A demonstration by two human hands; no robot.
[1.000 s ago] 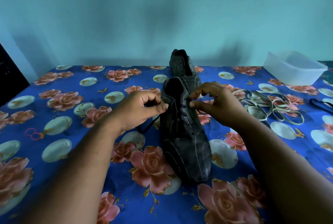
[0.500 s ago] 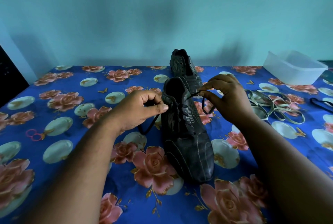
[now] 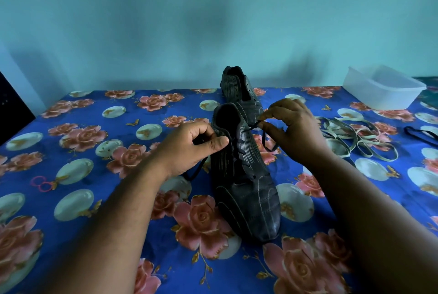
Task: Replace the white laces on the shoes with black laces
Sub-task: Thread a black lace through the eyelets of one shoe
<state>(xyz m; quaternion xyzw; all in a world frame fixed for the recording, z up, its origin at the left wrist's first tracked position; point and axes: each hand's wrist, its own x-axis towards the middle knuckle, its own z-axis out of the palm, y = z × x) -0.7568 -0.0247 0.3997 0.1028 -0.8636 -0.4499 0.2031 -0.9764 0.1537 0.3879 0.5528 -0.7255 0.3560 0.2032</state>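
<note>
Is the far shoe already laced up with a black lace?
No, the far shoe shows bare eyelets, while only the near shoe carries the black lace.

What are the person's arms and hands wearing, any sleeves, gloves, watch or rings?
Nothing visible is worn. Both forearms are bare right down to the frame's bottom edge, so no sleeves show. The left hand and right hand have no gloves, and no watch, bracelet or ring can be seen on either wrist or the visible fingers.
</note>
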